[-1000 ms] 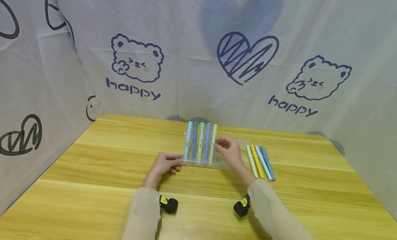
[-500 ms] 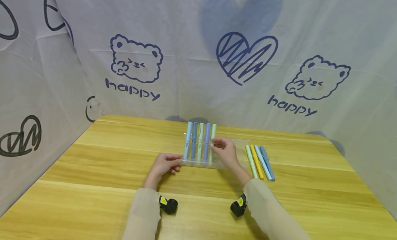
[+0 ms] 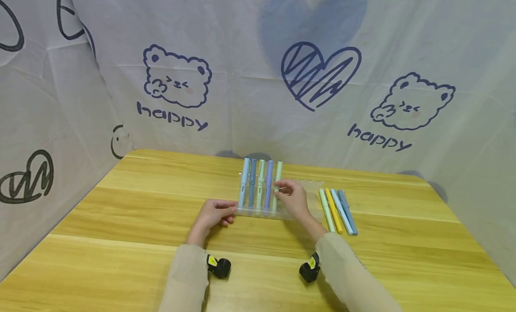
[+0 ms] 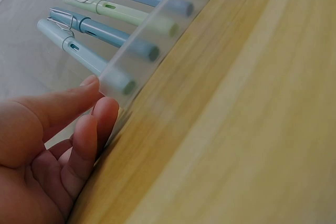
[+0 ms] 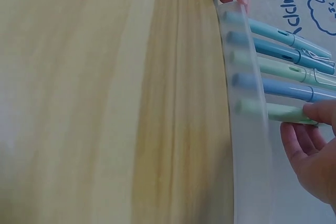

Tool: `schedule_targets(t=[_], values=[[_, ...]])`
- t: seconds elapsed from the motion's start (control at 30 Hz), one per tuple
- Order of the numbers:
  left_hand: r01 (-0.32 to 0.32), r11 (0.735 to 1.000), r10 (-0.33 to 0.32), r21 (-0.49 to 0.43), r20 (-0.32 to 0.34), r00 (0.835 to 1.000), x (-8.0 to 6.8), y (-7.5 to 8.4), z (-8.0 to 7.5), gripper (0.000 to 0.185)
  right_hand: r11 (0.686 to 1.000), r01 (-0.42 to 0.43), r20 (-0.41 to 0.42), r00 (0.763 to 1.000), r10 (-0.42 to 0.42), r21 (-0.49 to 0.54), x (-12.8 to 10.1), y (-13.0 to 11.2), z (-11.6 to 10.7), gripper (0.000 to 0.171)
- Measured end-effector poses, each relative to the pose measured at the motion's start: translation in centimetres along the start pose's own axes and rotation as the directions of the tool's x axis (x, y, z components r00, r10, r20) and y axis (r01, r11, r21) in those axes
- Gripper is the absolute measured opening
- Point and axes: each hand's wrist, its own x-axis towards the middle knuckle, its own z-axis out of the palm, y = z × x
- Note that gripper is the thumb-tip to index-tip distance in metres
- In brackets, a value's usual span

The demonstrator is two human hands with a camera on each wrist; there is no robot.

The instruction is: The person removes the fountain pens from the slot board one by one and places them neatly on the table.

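- Left, near: one pale sleeve with a black wrist camera at the cuff; a matching pair on the right, so two of each.
- Left hand: thumb and fingertip pinch the near left corner of the clear holder; remaining fingers bent loosely.
- Clear holder: one, see-through plastic, cloudy strip along its near edge. Rests toward the far side of the wood-grain table.
- Inside, five slim pens side by side, well spread, near ends behind the strip, caps far. Left to right: light blue pen, dark blue pen, light green pen, purple pen, pale green pen.
- Barrels smooth, one colour each; small oblong windows seen on the first four. Wire clips on several caps.
- Right hand: thumb and fingers narrow, pinching the pale green pen, fifth in the row. Its near end is behind the strip.
- Right of the holder, four pens lying close together on the table, near ends slanting right: loose green pen, yellow pen, loose light blue pen, slate blue pen.
- Tally: nine pens; four blue, three green, one purple, one yellow.
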Motion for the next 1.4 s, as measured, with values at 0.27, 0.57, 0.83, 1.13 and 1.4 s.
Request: schedule_targets(t=[0.27,0.57,0.83,1.13,1.4], values=[[-0.003,1.000,0.003,-0.007,0.000,1.000,0.1,-0.1,0.0,0.027,0.999,0.045,-0.007,0.999,-0.045,-0.004,-0.2,0.0,-0.2,0.016],[0.005,1.000,-0.005,-0.003,0.000,1.000,0.0,0.0,0.1,0.027,0.995,0.094,-0.021,0.995,-0.095,-0.009,-0.4,-0.3,-0.2,0.014],[0.008,1.000,-0.008,-0.003,-0.005,1.000,-0.1,0.1,0.1,0.027,0.992,0.125,-0.031,0.992,-0.125,0.001,-0.4,-0.7,-0.4,0.012],[0.004,1.000,-0.004,-0.002,-0.002,1.000,-0.1,0.0,0.1,0.026,0.970,0.244,0.010,0.970,-0.244,0.021,-0.2,-1.7,-1.1,0.016],[0.003,1.000,-0.003,-0.001,0.000,1.000,-0.1,0.1,0.0,0.026,0.983,0.171,0.064,0.983,-0.175,0.063,-0.2,-2.3,-1.9,0.025]])
